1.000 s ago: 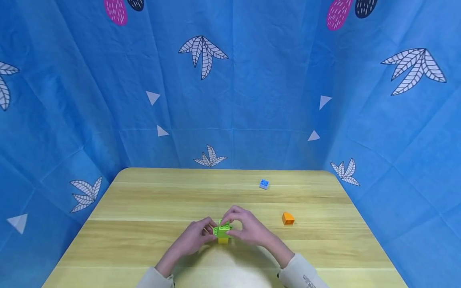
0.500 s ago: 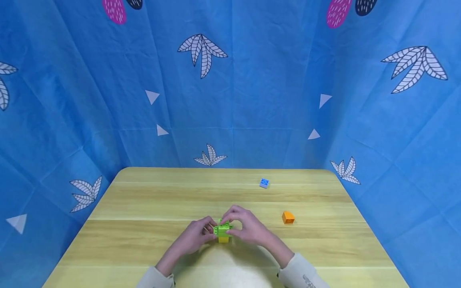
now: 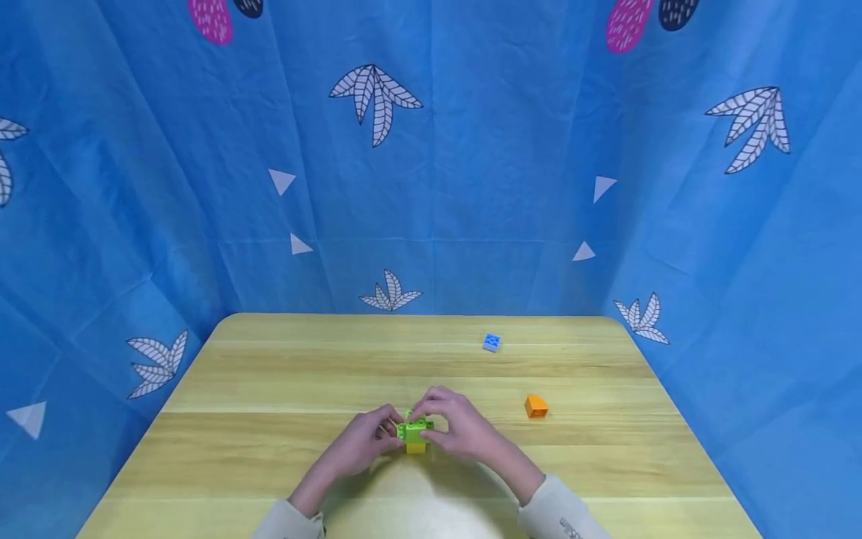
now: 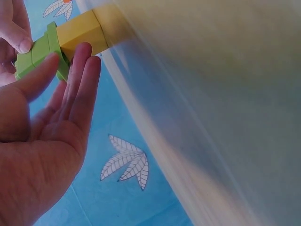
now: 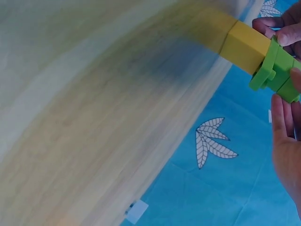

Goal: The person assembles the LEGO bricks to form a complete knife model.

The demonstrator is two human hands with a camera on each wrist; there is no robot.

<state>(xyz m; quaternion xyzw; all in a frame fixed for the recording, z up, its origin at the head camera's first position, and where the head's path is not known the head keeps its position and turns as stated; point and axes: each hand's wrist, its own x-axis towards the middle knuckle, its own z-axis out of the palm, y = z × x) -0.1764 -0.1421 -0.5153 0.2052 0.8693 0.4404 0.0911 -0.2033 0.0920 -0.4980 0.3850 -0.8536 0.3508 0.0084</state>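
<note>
A small stack of toy building bricks stands upright on the table near its front. Its lower part is a yellow brick (image 3: 415,449), with lime-green bricks (image 3: 416,432) on top. My left hand (image 3: 361,443) holds the green part from the left; in the left wrist view its thumb presses on a green brick (image 4: 40,49) and the fingers lie behind. From the right, my right hand (image 3: 465,428) pinches the upper green brick between thumb and fingers. The yellow brick (image 5: 244,46) shows in the right wrist view, over its reflection in the tabletop. Fingers hide some of the green bricks.
A blue brick (image 3: 491,343) lies toward the back of the wooden table (image 3: 283,359), right of centre. Nearer, to the right of my right hand, is an orange curved brick (image 3: 536,406). A blue patterned curtain (image 3: 431,187) surrounds the table's back and sides.
Both hands stay on the brick stack with hardly any movement. The head view has shifted slightly; the blue and orange bricks lie where they were.
</note>
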